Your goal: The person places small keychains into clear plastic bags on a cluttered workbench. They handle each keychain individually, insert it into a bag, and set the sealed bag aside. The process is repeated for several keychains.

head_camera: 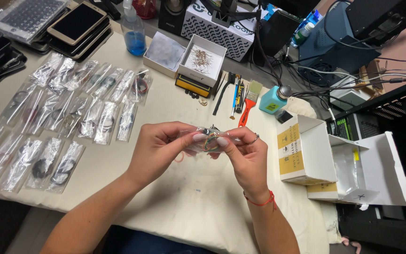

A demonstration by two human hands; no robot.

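From the head view, both hands meet above the middle of the worktop (203, 197), pinching a small clear bag (206, 139) between them: the left hand (158, 148) grips its left end with thumb and fingertips pressed together, and the right hand (245, 153) pinches the right end, thumb on top. Inside the bag sits a coil of coloured wire (207, 141), partly hidden by the thumbs. The bag is held in the air, clear of the cloth, just in front of the person's chest. Its long axis runs roughly left to right across the view, nearly level, with its flat face turned up toward the camera; which end is the mouth cannot be told, since the fingers cover both. To handle it well, I would judge that the pinch should stay on the bag's edges rather than on the coil, with even pull from both sides so the thin film does not tear or crumple. To the left, rows of similar bags (66, 117) lie flat side by side. To the right an open white box (306, 150) stands, and an orange-handled brush (249, 106) lies beyond the hands.
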